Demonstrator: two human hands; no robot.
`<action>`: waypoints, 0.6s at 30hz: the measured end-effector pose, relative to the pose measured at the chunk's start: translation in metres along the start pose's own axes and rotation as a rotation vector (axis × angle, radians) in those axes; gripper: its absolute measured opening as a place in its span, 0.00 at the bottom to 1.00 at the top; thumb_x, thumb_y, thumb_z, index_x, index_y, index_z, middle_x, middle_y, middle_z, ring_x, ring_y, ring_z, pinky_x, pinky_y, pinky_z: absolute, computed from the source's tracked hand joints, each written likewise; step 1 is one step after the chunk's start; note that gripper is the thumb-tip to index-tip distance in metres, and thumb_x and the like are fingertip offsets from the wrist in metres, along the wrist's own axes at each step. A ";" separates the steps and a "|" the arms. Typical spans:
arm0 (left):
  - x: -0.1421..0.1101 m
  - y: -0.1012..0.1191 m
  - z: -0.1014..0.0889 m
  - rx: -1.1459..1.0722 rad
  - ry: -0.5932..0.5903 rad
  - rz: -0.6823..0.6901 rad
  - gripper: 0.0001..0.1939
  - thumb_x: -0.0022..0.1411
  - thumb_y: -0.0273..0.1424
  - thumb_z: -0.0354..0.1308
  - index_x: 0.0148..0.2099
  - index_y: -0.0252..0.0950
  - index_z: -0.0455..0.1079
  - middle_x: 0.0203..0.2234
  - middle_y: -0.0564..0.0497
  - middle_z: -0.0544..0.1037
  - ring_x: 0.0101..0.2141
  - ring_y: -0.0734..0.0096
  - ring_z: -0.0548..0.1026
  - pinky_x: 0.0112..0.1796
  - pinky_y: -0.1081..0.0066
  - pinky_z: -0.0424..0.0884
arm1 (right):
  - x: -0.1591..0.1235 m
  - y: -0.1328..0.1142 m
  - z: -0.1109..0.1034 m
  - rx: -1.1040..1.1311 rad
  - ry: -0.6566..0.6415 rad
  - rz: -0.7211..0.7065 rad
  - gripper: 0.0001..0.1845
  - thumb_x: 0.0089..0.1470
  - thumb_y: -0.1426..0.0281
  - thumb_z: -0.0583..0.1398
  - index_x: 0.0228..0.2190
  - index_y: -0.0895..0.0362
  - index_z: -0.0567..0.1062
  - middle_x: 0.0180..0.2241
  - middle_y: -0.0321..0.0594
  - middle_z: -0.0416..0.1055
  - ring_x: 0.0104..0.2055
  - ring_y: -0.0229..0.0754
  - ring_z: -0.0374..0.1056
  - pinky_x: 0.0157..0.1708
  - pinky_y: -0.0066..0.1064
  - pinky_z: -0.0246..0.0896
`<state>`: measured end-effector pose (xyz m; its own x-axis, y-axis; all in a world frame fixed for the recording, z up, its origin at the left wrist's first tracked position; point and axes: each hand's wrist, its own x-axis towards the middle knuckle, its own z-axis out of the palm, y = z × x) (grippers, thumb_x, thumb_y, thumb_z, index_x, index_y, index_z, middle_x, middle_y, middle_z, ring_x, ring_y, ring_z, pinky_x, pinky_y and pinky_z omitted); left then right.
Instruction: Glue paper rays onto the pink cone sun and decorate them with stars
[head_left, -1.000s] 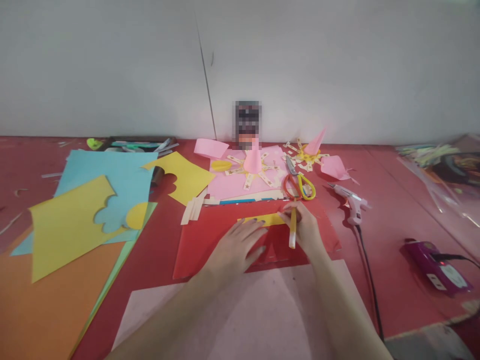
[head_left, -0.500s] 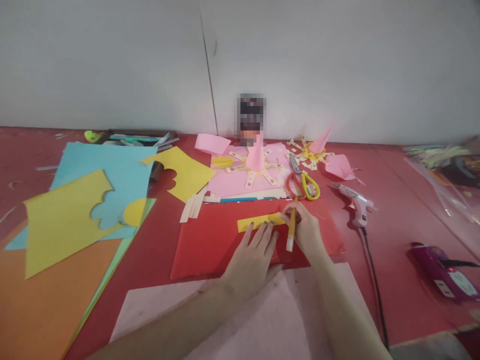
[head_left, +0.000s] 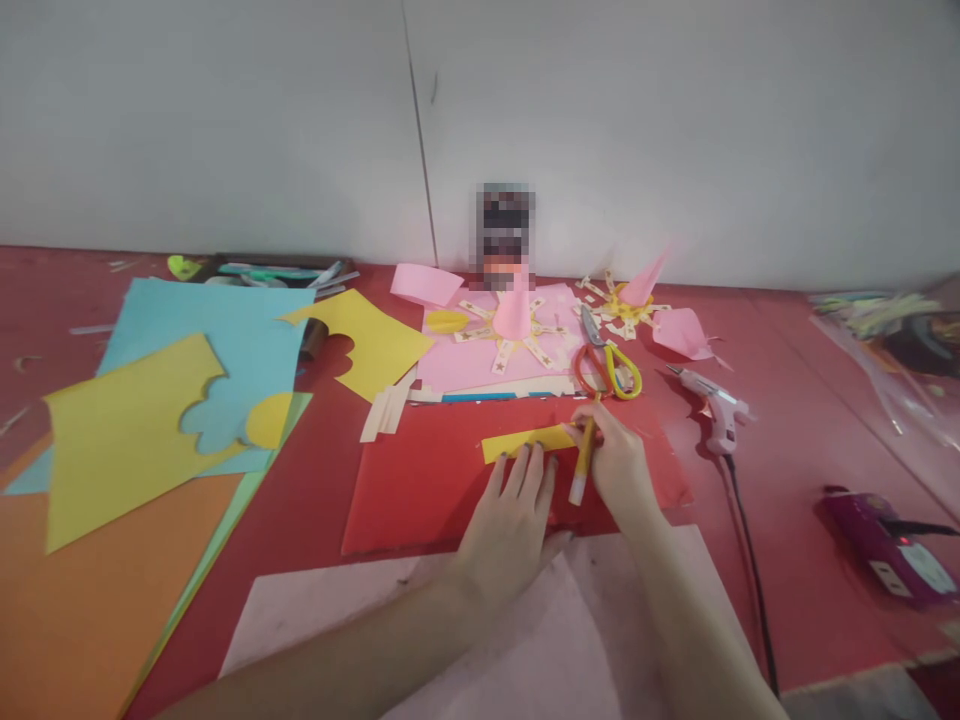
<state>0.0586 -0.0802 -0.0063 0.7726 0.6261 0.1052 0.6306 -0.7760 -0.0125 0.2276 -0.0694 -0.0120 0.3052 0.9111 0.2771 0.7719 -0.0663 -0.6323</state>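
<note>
A short yellow paper strip lies slightly tilted on a red sheet. My left hand rests flat, fingers stretched out, with its fingertips on the strip's lower edge. At the strip's right end, my right hand is closed around a slim yellow stick-like tool with a pale end pointing down toward me. Its exact kind is not clear, and part of it is hidden by the fingers. Just beyond that hand lie scissors with one red and one yellow handle loop.
Cut yellow paper, blue paper and orange paper cover the left side. Pink paper cones on decorated strips stand at the back. A corded glue gun and purple power strip lie right.
The yellow strip and my left hand have shifted slightly right. The lower end of the yellow tool has tipped a little left. My right hand stays at the strip's right end.
</note>
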 end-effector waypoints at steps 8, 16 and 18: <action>-0.004 0.000 0.003 -0.004 0.046 -0.031 0.32 0.65 0.44 0.35 0.60 0.24 0.57 0.57 0.37 0.62 0.57 0.54 0.59 0.55 0.57 0.57 | -0.004 0.002 0.001 0.102 0.062 0.045 0.06 0.52 0.65 0.56 0.29 0.54 0.69 0.28 0.37 0.72 0.28 0.39 0.67 0.30 0.27 0.60; -0.004 -0.003 0.005 -0.033 0.118 -0.033 0.30 0.66 0.42 0.37 0.59 0.23 0.58 0.57 0.37 0.63 0.57 0.55 0.60 0.55 0.56 0.57 | 0.004 0.000 -0.002 0.117 0.072 0.092 0.07 0.51 0.64 0.57 0.29 0.55 0.69 0.27 0.38 0.72 0.30 0.39 0.68 0.29 0.26 0.60; -0.004 -0.003 0.006 -0.045 0.121 -0.035 0.30 0.65 0.42 0.38 0.58 0.22 0.59 0.56 0.37 0.64 0.56 0.55 0.61 0.54 0.57 0.58 | 0.005 0.000 -0.002 0.112 0.075 0.096 0.07 0.51 0.63 0.57 0.28 0.55 0.69 0.27 0.38 0.72 0.29 0.39 0.68 0.29 0.26 0.60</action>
<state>0.0542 -0.0803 -0.0126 0.7340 0.6412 0.2239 0.6509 -0.7582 0.0374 0.2303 -0.0659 -0.0086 0.4186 0.8694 0.2626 0.6718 -0.1018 -0.7337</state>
